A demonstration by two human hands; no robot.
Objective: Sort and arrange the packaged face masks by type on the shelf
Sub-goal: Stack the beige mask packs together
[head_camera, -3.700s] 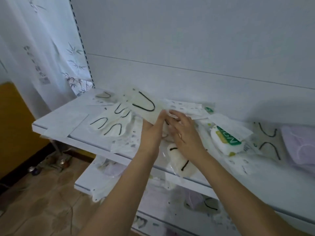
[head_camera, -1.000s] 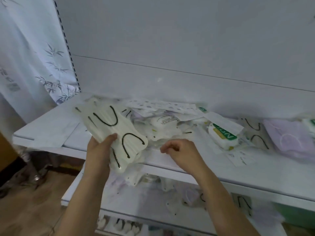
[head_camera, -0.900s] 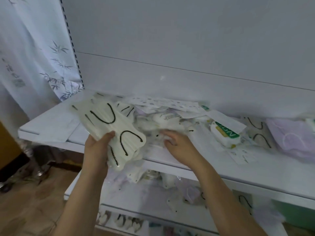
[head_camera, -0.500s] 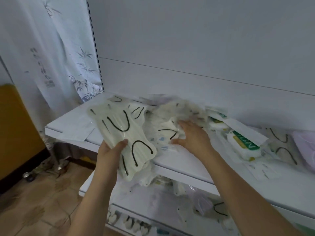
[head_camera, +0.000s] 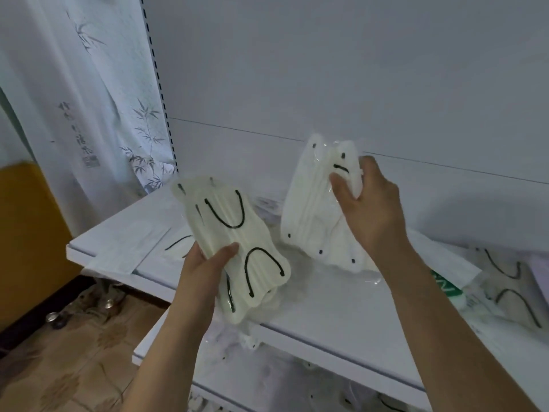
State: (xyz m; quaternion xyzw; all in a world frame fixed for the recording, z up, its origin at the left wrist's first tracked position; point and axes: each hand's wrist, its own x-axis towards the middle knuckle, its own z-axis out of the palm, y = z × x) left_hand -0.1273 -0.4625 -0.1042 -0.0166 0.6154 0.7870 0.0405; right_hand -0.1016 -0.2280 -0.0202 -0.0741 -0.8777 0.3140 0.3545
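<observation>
Above the front of the white shelf (head_camera: pixel 341 316), we hold two bundles of packaged face masks. Our left hand (head_camera: pixel 205 269) grips the cream stack with black ear loops (head_camera: pixel 234 242) from below, thumb pressed across its face, so that the stack tilts over the shelf's front lip. Our right hand (head_camera: pixel 371 209) curls round the upper edge of a second clear-wrapped bundle (head_camera: pixel 312 209), raised upright above the shelf; its lower corners hang just above or on the board, and we cannot tell which. This bundle shows white pleats, small black dots and only a short piece of black loop.

Progress, as we judge it: sorting is at an early to middle stage. One type is being gathered into the two hands, yet nothing on the shelf reads as a finished, squared row. Left of the stack, a flat white packet (head_camera: pixel 124 251) and a partly hidden mask with a black loop (head_camera: pixel 178 245) lie loose. At the right edge we see more looped masks in clear wrap (head_camera: pixel 511 281), a green-labelled pack (head_camera: pixel 448 286) and a corner of a pale lilac item (head_camera: pixel 540 272), all mixed together. Further packets lie on the lower shelf (head_camera: pixel 267 376).

What remains: join the two held bundles if they match, set them down as one group, then separate the green, lilac and flat white kinds.
</observation>
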